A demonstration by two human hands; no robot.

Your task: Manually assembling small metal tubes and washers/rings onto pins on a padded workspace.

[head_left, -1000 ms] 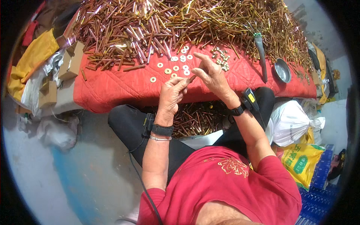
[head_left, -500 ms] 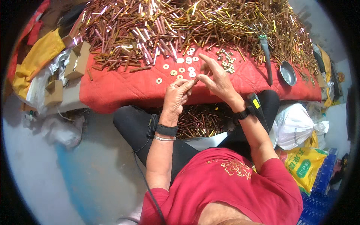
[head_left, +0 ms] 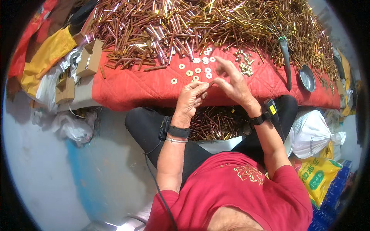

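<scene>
My left hand [head_left: 189, 101] is closed, thumb and forefinger pinching a thin dark metal rod [head_left: 210, 83] that is mostly hidden by the fingers. Close on its right, my right hand [head_left: 236, 87] has its fingers spread, the thumb at the rod's tip; I cannot tell if they touch. Just beyond both hands, several flat round washers [head_left: 189, 73], some silvery and some brassy, lie on a red quilted cloth [head_left: 135, 86]. A cluster of small pale metal pieces [head_left: 246, 63] sits past my right hand.
A large heap of bronze-coloured metal rods [head_left: 165, 23] covers the far side. At right lie a dark-handled tool [head_left: 284, 57] and a metal bowl [head_left: 307, 78]. Small cardboard boxes [head_left: 89, 57] stand at left. More rods [head_left: 212, 123] fill a container between my legs.
The whole view has shifted, so the scene sits slightly further right and lower. Both hands keep nearly the same pose, the left still pinching the rod.
</scene>
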